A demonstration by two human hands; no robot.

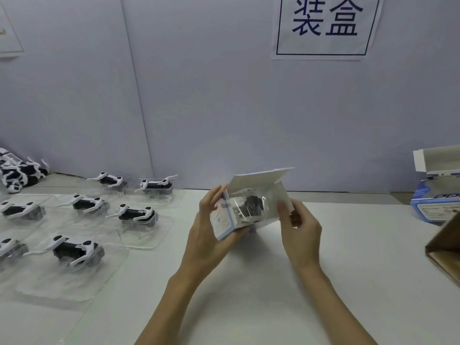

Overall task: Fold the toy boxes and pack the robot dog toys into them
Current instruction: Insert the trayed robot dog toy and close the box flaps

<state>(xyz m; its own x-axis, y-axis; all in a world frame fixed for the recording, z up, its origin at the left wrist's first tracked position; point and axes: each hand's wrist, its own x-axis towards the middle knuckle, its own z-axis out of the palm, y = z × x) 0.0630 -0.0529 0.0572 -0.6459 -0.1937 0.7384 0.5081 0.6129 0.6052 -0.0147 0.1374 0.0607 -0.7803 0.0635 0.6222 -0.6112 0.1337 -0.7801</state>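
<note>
**Six toys waiting, one going into its box**

Six or so robot dog toys [77, 250] sit in clear plastic trays across the left of the worktop [249, 307], with a loose heap of more dogs [17, 173] at the far left edge (hard to count from here). Moving toward the middle, the left hand [206, 235] cradles the toy box [249, 210] from its printed end, fingers curled round the side and underside. The box is held up off the worktop, its white lid flap [258, 179] standing open, and a dark toy in a shiny clear tray shows through the opening. The right hand [301, 227] pinches the box's right edge, fingers closed on the card at the small side flap.

I'd judge the box light and thin, easily creased, so a hold on the folded corners beats squeezing the panels. The plastic tray looks slippery and springy; it may want pressing in flat before the flap closes.

Farther right stands another box [435, 195], lid up, and a brown carton [445, 247] at the edge.
</note>
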